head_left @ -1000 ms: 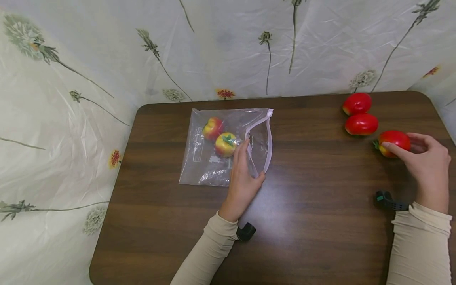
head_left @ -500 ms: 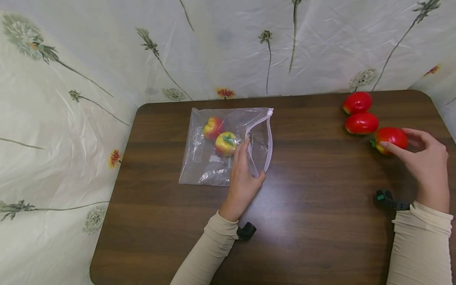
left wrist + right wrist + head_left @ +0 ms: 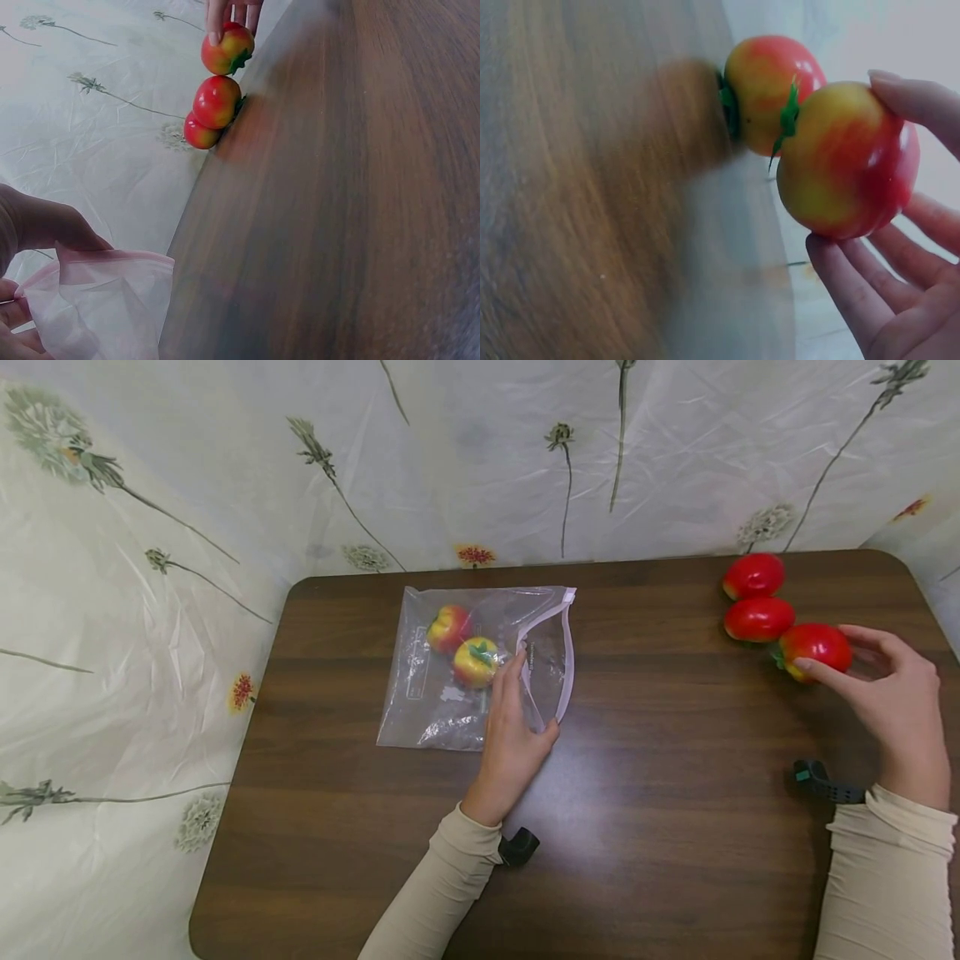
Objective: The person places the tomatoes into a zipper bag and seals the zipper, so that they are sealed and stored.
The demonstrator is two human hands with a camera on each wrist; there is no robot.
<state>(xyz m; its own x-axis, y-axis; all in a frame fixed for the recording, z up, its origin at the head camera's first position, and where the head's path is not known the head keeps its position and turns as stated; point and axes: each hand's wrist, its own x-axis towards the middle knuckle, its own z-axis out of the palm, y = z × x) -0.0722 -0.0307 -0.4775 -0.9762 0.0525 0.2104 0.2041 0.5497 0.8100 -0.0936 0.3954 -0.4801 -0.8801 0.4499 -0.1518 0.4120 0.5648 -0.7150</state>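
Note:
In the head view my right hand [image 3: 896, 693] holds a glossy red tomato [image 3: 817, 645], yellowish around its green calyx, between thumb and fingers. The right wrist view shows the gripped tomato [image 3: 847, 161] overlapping another tomato [image 3: 772, 90] behind it. Two more red tomatoes, one nearer [image 3: 759, 619] and one farther [image 3: 753, 577], lie just beyond. My left hand [image 3: 510, 747] grips the mouth of a clear zip bag [image 3: 405, 710], its pink-white rim spread apart between thumb and fingers. Inside the bag lie two red-and-yellow tomatoes, one at the back [image 3: 448, 628] and one in front [image 3: 476, 662].
Everything stands on a dark brown wooden table [image 3: 660, 827] with rounded corners. A pale, flower-printed plastic sheet [image 3: 465, 468] hangs behind and to the left. Dark bands circle both wrists, one on the left [image 3: 519, 848] and one on the right [image 3: 825, 783].
My right hand has shifted slightly left and away from me with the tomato, bringing it close to the two other red ones. The left hand and the bag have stayed still.

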